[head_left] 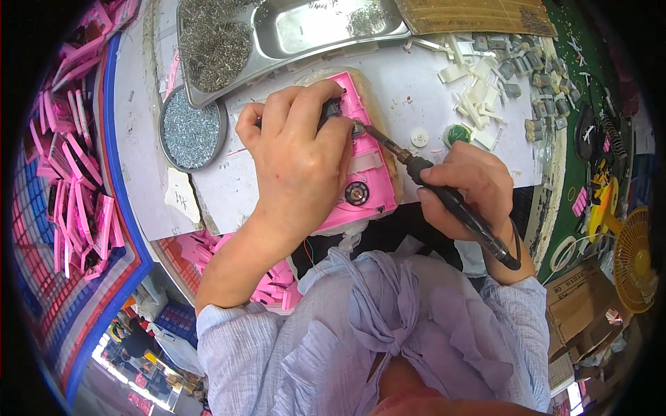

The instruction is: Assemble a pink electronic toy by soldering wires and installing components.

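A pink plastic housing [352,163] lies on a pale pad at the table's near edge, with a round speaker-like part [357,193] set in its lower end. My left hand [298,142] is closed over its upper left, thumb and fingers pinching a small black part [330,109] against it; my fingers partly cover that part. In my right hand [473,191] is a soldering iron [454,201], gripped by its black handle. Its metal tip reaches the inside of the housing, just right of my left thumb.
A steel tray [333,45] of small metal pieces stands at the back, beside a round dish [223,132] of screws. White plastic parts [479,93] and grey pieces [548,97] lie back right. Pink casings [76,180] fill the left; a yellow fan [633,260] is right.
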Available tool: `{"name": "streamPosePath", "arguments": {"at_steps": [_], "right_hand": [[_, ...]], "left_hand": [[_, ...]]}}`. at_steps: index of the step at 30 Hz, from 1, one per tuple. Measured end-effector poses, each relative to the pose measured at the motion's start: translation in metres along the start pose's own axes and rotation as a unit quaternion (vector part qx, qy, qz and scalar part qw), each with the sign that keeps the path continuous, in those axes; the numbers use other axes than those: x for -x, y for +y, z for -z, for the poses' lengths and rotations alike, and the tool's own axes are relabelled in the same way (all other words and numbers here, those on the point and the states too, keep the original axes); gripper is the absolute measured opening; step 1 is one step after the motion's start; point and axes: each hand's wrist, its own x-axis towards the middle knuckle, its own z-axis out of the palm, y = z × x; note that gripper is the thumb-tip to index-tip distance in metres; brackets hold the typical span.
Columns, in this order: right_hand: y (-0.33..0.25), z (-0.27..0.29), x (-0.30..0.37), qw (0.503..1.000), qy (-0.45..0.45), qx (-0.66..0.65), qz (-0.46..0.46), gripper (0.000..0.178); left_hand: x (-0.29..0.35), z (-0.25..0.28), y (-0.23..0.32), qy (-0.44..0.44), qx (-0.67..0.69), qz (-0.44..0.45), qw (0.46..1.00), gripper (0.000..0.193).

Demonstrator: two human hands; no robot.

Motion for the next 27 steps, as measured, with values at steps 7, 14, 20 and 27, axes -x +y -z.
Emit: {"name": "streamPosePath", "arguments": {"at_steps": [7, 14, 20, 27], "right_hand": [[0.0, 0.003, 0.002, 1.0, 0.022, 0.001, 0.002, 0.03], [0.0, 0.002, 0.001, 1.0, -0.003, 0.001, -0.004, 0.03], [-0.001, -0.002, -0.004, 1.0, -0.012, 0.0, -0.002, 0.03], [-0.006, 0.001, -0.01, 1.0, -0.019, 0.009, -0.003, 0.028]], "left_hand": [[0.001, 0.0, 0.0, -0.005, -0.001, 0.002, 1.0, 0.014], [0.0, 0.002, 0.001, -0.011, 0.001, 0.002, 1.0, 0.014], [0.0, 0.001, 0.0, -0.01, 0.004, 0.0, 1.0, 0.014], [0.001, 0.001, 0.0, -0.006, 0.007, -0.003, 1.0, 0.014]]}}
